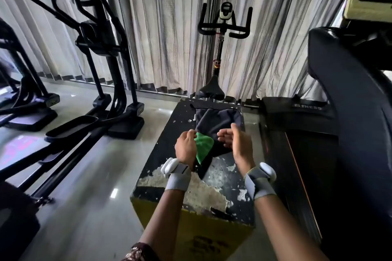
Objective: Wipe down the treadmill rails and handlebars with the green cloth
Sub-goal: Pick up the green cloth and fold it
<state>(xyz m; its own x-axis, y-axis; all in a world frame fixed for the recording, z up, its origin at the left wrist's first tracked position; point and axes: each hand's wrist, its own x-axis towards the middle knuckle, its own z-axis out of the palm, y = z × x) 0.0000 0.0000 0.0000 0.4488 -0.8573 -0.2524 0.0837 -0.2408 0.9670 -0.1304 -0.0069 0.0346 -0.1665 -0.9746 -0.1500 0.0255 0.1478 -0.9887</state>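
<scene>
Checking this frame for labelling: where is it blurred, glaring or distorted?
Head view: wide-angle bending at the edges; motion blur on the elliptical top left; window glare on the glossy floor; the left hand holding the green cloth and the right hand are fairly sharp.

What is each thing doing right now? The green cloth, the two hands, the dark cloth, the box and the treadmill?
Green cloth: bunched, pinched by the left hand, over the dark cloth.
Left hand: gripping the green cloth.
Right hand: open, holding nothing.
Dark grey cloth: spread flat on the box.
Black-topped yellow box: paint peeling.
Black treadmill: not touched yet.
</scene>
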